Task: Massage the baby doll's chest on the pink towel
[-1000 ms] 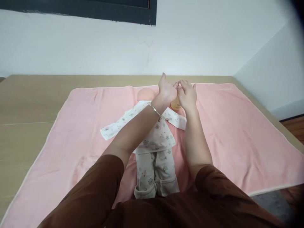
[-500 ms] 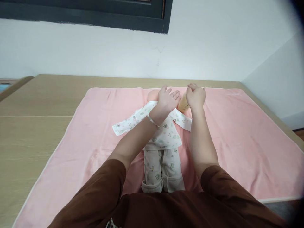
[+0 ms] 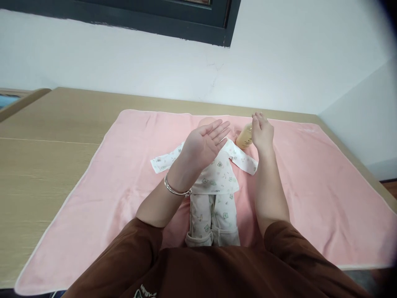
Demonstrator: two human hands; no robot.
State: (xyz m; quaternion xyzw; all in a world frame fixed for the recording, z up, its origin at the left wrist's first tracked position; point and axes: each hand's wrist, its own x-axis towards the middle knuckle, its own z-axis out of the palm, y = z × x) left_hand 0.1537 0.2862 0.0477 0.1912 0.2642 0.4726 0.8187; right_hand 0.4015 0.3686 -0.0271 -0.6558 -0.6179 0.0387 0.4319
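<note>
My left hand [image 3: 206, 144] is raised over the doll's upper body, palm up and fingers stretched out, with nothing visible in it. At the right, my right hand [image 3: 263, 131] is closed around the upper end of a yellowish bottle [image 3: 244, 138], whose top is hidden by the fingers. The bottle leans, its lower end towards the doll. Beneath my left hand lies the doll in a white patterned top [image 3: 218, 178] and matching trousers [image 3: 200, 219] with turned-up cuffs. Most of its head [image 3: 206, 121] is hidden behind my left hand.
A pink blanket [image 3: 310, 182] lies under the doll on a light wooden table [image 3: 40, 174]. Behind the table stands a white wall [image 3: 139, 66] with a dark frame [image 3: 155, 25] above. A curved wooden edge [image 3: 27, 101] shows at the far left.
The view has shifted and tilted slightly. My left hand has drawn back a little to the left and towards me, its palm turned up more. My right hand remains at the bottle.
</note>
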